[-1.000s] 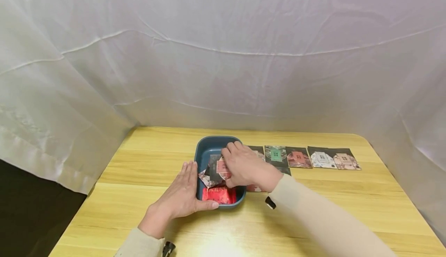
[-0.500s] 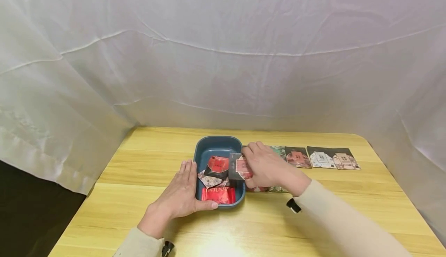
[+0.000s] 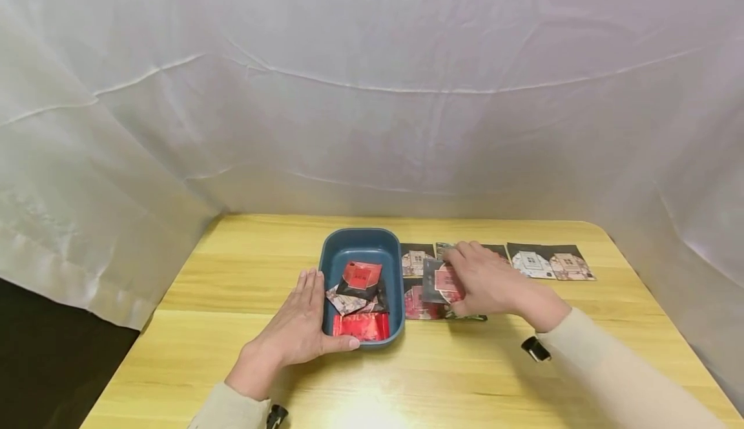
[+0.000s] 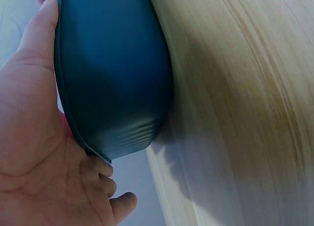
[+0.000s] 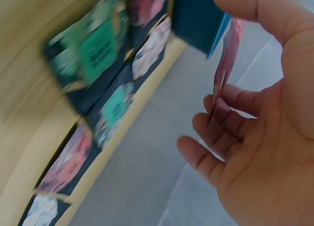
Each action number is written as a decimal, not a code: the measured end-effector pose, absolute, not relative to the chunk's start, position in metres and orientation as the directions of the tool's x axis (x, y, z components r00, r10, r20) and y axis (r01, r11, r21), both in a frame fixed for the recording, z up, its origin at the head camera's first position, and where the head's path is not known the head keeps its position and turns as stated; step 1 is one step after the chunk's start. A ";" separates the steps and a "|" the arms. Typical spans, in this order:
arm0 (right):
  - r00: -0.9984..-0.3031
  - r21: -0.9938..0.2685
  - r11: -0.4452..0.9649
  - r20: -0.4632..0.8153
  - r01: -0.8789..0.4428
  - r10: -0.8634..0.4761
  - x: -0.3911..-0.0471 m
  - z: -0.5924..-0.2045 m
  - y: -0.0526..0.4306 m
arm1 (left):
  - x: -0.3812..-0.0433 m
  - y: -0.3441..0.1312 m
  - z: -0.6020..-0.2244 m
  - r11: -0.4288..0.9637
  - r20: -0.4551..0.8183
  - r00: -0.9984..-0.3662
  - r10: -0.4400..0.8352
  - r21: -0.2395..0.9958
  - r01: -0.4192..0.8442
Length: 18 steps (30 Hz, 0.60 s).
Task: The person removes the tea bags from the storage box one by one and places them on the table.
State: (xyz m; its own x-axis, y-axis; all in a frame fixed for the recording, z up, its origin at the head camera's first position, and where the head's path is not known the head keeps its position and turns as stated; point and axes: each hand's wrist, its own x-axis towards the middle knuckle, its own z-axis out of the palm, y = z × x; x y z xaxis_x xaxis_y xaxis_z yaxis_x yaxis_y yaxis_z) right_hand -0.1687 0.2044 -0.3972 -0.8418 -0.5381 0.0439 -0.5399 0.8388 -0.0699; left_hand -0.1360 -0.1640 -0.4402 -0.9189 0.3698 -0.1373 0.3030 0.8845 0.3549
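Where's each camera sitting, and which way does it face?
Head: worn there, facing forward and down at the blue tray; left hand, right hand, sleeves show.
Left wrist: worn there, facing the tray's outer wall; left hand shows.
Right wrist: worn there, facing the held packet and laid-out packets; right hand shows.
Head and right wrist share the held packet.

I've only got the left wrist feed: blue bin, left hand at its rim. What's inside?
Observer: A shiny red packet lies at the near end, with overlapping sachets behind it.
Operator: Right hand busy?
Observer: Yes, the right hand holds a black-and-pink sachet, to the right of the bin.
Operator: Anything on the table there?
Observer: More packs lie flat on the table in two rows, partly hidden by that hand.
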 end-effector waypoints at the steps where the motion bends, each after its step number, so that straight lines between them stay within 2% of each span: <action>1: -0.838 -0.078 0.834 0.045 -0.546 -0.544 -0.168 -0.398 0.210 | -0.136 -0.164 -0.440 0.886 -0.140 -0.919 0.368 0.353 0.301; 5: -0.832 -0.093 0.826 0.045 -0.555 -0.554 -0.163 -0.402 0.231 | -0.138 -0.163 -0.441 0.885 -0.141 -0.919 0.369 0.356 0.301; 18: -0.890 -0.034 0.891 -0.034 -0.453 -0.454 -0.158 -0.415 0.294 | -0.137 -0.165 -0.441 0.878 -0.140 -0.917 0.374 0.373 0.300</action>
State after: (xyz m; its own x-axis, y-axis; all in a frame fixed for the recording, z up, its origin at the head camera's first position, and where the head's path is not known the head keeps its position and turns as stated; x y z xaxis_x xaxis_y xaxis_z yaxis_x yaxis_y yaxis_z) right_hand -0.1578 0.2935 -0.4154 -0.8901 -0.4544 -0.0344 -0.4534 0.8907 -0.0340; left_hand -0.1371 -0.1649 -0.4410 -0.9169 0.3735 -0.1404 0.3005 0.8778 0.3730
